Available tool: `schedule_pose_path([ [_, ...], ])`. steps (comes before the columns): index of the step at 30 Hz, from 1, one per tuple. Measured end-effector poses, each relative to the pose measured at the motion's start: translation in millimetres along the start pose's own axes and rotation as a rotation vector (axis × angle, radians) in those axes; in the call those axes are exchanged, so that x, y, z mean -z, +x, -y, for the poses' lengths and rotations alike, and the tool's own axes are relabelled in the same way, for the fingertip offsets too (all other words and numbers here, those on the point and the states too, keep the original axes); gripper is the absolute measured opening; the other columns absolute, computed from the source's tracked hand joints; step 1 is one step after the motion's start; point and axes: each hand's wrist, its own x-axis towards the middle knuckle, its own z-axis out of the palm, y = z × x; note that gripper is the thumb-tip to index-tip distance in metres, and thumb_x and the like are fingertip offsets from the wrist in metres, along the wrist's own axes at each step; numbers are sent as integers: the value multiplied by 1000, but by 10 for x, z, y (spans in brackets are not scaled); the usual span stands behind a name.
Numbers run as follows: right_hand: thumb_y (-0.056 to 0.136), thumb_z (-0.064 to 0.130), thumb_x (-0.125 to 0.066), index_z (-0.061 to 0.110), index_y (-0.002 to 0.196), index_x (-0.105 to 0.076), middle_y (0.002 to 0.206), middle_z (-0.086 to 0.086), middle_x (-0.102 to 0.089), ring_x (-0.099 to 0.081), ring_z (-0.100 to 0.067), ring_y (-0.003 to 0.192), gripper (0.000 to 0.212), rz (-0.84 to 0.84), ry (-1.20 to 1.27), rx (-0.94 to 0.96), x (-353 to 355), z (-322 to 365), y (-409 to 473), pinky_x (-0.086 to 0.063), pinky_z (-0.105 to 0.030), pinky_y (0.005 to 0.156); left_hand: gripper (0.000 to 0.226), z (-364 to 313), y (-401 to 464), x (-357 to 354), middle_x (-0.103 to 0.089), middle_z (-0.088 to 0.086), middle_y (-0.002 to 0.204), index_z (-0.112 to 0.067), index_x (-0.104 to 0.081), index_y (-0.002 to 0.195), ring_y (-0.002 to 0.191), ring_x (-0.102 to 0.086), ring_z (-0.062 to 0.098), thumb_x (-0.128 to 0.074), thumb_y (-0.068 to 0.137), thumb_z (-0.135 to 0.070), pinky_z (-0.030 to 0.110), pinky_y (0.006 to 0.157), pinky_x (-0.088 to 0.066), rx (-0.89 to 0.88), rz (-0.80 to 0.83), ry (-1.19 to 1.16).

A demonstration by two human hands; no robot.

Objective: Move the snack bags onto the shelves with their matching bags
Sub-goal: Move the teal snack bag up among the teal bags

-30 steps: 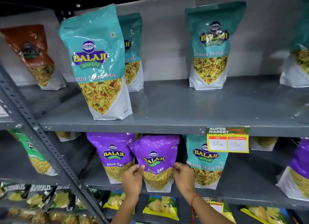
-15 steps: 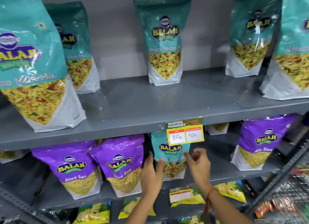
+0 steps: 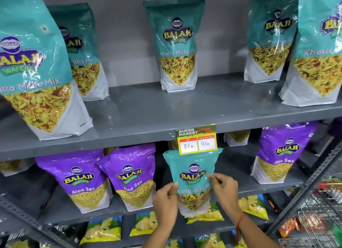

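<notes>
A teal Khatta Mitha Mix bag [image 3: 192, 170] is held in front of the middle shelf [image 3: 277, 187], below the price tag. My left hand [image 3: 165, 199] grips its left edge and my right hand [image 3: 224, 190] grips its right edge. Purple Aloo Sev bags [image 3: 129, 175] stand on that middle shelf to the left, and another purple Aloo Sev bag [image 3: 281, 151] stands to the right. Several matching teal Khatta Mitha Mix bags [image 3: 176, 45] stand upright on the upper shelf [image 3: 148, 118].
A yellow price tag [image 3: 197, 139] hangs from the upper shelf's front edge. Yellow-green chip packets [image 3: 103, 229] lie on the lowest shelf. A wire basket [image 3: 318, 221] and a slotted steel upright [image 3: 305, 188] are at the lower right.
My hands left the purple Aloo Sev bag, moved right and took hold of the teal bag, which is now lifted forward off the middle shelf. The view panned right.
</notes>
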Motion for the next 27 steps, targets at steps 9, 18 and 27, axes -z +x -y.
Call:
schedule_pose_path([
  [9,74,37,-71,33,73,-66,74,14,-69,-59,-2,59,7,-86,-38,219,721,429,-893,-47,-23,56,15,-355,-885,545,-61,-29,51,-57,-63,59,46,-55,-11,-67,71,-50,5,48,-44,-148,12,-56],
  [18,82,41,-73,21,69,-77,70,5,-74,-62,-3,61,25,-140,263,471,1205,2191,-116,-50,-28,58,27,-1928,-9,1296,-60,-10,54,-19,-69,72,53,-45,-2,-62,77,-44,21,50,-42,-461,-190,-336],
  [27,86,23,-69,14,47,-33,50,2,-22,-23,-9,53,54,-242,201,686,1045,3083,1042,-21,-25,48,28,-2737,1291,1394,-46,-9,51,-16,-68,64,55,-37,4,-65,87,-32,34,54,-38,-533,-385,-275],
])
